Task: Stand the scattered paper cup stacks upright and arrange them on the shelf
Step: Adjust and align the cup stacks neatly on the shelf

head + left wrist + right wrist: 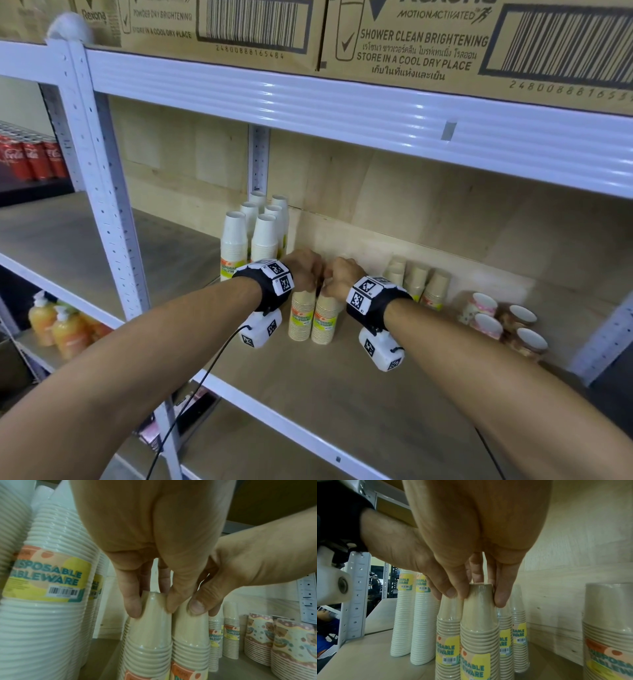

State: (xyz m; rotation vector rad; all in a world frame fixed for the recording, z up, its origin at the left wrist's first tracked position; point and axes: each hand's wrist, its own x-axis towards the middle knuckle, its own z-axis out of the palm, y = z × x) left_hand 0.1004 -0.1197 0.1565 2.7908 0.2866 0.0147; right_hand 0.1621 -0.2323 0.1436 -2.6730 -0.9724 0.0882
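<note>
Two beige paper cup stacks stand side by side, bases up, at the middle of the shelf board (pixel 342 394). My left hand (pixel 306 270) pinches the top of the left beige stack (pixel 301 318). In the left wrist view its fingertips (pixel 133 608) clamp that stack (pixel 150 635). My right hand (pixel 337 277) pinches the top of the right beige stack (pixel 325 323). The right wrist view shows the right hand (pixel 479 595) on that stack (pixel 479 635). Several tall white stacks (pixel 253 236) stand behind at the left. More beige stacks (pixel 421 284) stand at the right.
Patterned cup stacks (pixel 496 318) sit at the right end of the shelf. A white metal post (pixel 102 192) rises at the left, and cardboard boxes (pixel 411 44) fill the shelf above. Red cans (pixel 30 157) and soap bottles (pixel 58 325) are on the neighbouring rack.
</note>
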